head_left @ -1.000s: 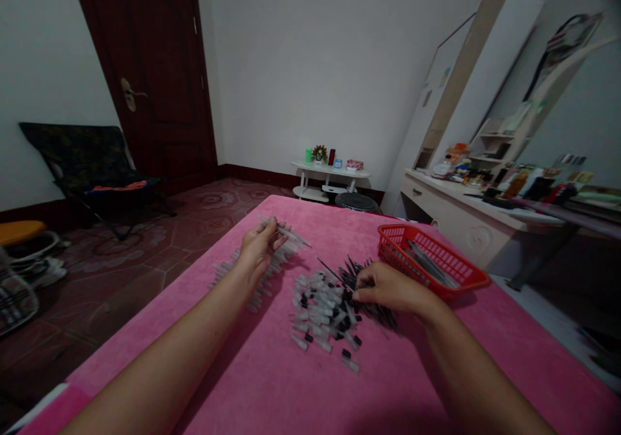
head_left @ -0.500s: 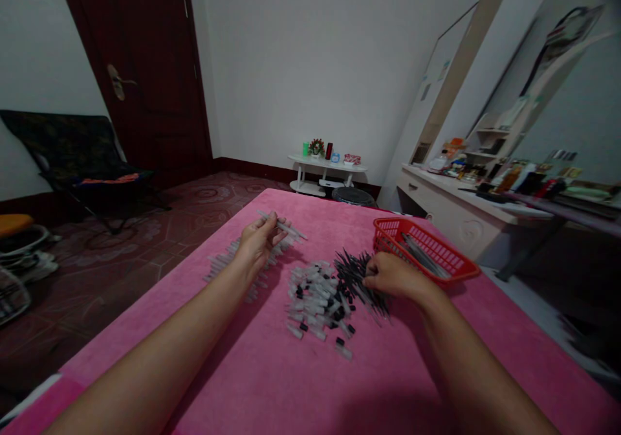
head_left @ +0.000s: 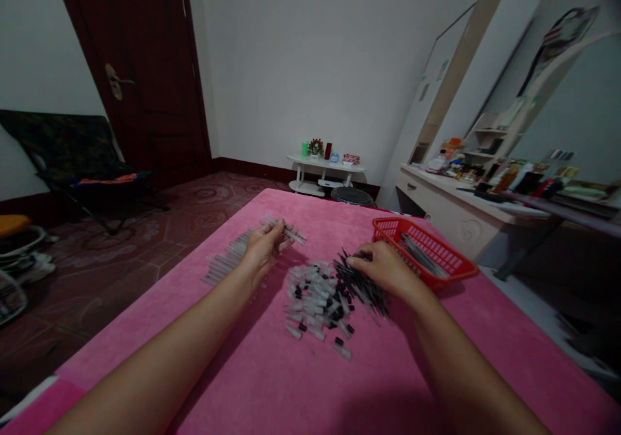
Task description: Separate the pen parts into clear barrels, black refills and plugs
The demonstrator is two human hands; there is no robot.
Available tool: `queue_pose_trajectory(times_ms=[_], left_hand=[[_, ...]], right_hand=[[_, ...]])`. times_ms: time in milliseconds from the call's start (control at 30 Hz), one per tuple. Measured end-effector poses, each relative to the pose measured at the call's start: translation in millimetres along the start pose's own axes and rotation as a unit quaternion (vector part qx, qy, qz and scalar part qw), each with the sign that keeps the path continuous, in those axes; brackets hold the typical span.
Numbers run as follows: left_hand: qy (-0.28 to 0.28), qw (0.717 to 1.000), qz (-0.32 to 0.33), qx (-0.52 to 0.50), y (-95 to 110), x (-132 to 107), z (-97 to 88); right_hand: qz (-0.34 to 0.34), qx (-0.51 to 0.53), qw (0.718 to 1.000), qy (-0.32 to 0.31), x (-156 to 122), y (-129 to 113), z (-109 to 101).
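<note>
My left hand is closed around a few thin, pale translucent tubes, which look like pen barrels. Below and left of it lie more such tubes in a loose row, partly hidden by the hand and forearm. My right hand has its thumb and fingers pinched at the top of a heap of slim dark sticks resembling pen refills. Whatever sits in that pinch is too small to make out. Between the hands lies a pile of short clear caps with black ends.
A red plastic basket behind my right hand holds grey tubes. Everything rests on a pink cloth-covered table. Beyond are a low white stand, a dressing table to the right and a folding chair to the left.
My left hand has shifted slightly right and down with its tubes. My right hand has moved left and up across the dark sticks, its fingers still pinched.
</note>
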State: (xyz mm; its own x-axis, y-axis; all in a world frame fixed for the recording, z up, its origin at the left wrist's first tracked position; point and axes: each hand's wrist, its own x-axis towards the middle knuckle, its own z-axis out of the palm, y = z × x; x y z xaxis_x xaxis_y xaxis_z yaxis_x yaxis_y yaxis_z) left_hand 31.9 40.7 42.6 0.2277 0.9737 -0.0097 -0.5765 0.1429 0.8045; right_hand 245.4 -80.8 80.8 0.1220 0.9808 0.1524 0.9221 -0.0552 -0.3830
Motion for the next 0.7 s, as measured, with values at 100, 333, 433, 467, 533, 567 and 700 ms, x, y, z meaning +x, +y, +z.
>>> queue_pose_trajectory(times_ms=[100, 333, 433, 467, 533, 567, 700], left_hand=[[-0.005, 1.0, -0.002, 0.006, -0.7, 0.2, -0.1], [-0.001, 1.0, 0.002, 0.004, -3.0, 1.3, -0.9], [-0.009, 1.0, -0.001, 0.004, -3.8, 1.2, -1.2], [-0.011, 1.0, -0.001, 0.004, -4.0, 1.4, -1.5], [-0.018, 1.0, 0.0, 0.005, -4.2, 1.9, -2.3], [-0.021, 1.0, 0.001, 0.006, -4.2, 2.2, -2.7], [-0.022, 1.0, -0.004, 0.01, -4.9, 2.3, -3.6]], right_hand=[[0.0, 0.002, 1.0, -0.002, 0.7, 2.9, 2.6], [0.004, 0.0, 1.0, -0.008, 3.2, 9.0, 4.4], [0.004, 0.005, 1.0, -0.01, 3.1, 8.8, 5.1], [0.004, 0.005, 1.0, -0.01, 3.0, 8.6, 5.5], [0.003, 0.001, 1.0, -0.011, 3.0, 8.4, 6.5], [0.003, 0.0, 1.0, -0.012, 3.1, 8.4, 7.1], [0.006, -0.002, 1.0, -0.013, 3.2, 7.8, 9.1]])
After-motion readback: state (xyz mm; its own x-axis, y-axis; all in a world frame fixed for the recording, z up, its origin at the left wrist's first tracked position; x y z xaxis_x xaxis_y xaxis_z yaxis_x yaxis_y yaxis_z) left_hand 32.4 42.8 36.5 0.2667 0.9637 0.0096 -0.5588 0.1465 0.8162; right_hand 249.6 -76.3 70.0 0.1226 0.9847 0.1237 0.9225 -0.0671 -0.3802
